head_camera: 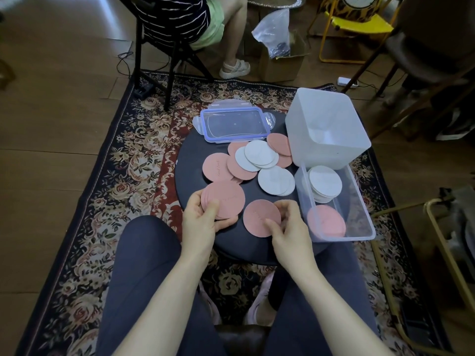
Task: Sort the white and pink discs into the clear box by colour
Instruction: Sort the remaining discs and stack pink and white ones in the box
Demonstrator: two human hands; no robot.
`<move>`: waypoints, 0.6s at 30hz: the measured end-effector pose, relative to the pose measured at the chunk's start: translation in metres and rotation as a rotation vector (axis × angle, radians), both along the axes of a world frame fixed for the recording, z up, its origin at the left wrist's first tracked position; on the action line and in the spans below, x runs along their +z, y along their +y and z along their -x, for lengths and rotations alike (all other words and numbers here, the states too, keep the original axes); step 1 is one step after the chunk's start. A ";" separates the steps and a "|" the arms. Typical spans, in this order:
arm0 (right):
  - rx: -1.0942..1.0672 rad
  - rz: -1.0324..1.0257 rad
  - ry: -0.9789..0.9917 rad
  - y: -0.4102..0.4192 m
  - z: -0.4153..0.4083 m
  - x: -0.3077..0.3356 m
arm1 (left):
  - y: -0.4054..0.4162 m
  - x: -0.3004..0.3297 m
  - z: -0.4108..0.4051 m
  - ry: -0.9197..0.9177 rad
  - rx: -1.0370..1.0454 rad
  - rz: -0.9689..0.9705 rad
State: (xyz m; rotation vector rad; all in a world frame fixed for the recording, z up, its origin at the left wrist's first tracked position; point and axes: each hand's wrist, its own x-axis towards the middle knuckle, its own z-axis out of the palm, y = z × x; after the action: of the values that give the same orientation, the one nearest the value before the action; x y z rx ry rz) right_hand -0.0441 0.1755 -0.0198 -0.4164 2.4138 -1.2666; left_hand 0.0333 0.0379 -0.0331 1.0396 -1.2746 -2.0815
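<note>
My left hand (203, 217) grips a stack of pink discs (227, 199) over the near left of the round dark table (190, 155). My right hand (288, 224) pinches the right edge of a single pink disc (259, 219) near the table's front. The clear box (359, 214) sits at the right with a stack of white discs (324, 183) at its far end and pink discs (326, 220) at its near end. Loose pink discs (217, 167) and white discs (259, 152) lie mixed in the table's middle, with more white discs (276, 180) beside the box.
A clear lid with a blue rim (234, 124) lies at the table's far side. A tall white container (326, 127) stands behind the clear box. A seated person (205, 24), a cardboard box (282, 60) and chairs surround the patterned rug (102, 201).
</note>
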 end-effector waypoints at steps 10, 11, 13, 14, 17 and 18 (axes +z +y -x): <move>-0.151 0.401 -0.342 0.001 0.005 0.005 | -0.008 0.001 -0.001 0.001 -0.060 -0.076; -0.152 0.416 -0.346 0.001 0.005 0.005 | -0.007 0.002 -0.001 0.008 -0.077 -0.075; -0.148 0.438 -0.355 0.000 0.004 0.006 | -0.003 0.005 -0.002 0.017 -0.162 -0.068; -0.145 0.446 -0.363 0.000 0.004 0.007 | 0.000 0.007 -0.003 0.020 -0.216 -0.069; -0.135 0.434 -0.376 0.000 0.004 0.008 | 0.009 0.008 -0.005 0.043 -0.350 -0.052; -0.127 0.412 -0.368 0.001 0.005 0.008 | 0.011 0.008 -0.006 0.049 -0.372 -0.040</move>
State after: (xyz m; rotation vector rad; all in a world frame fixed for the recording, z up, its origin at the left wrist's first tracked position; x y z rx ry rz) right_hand -0.0487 0.1767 -0.0120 -0.1213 1.8975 -1.7324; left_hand 0.0397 0.0486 -0.0255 0.8082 -1.4986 -2.3968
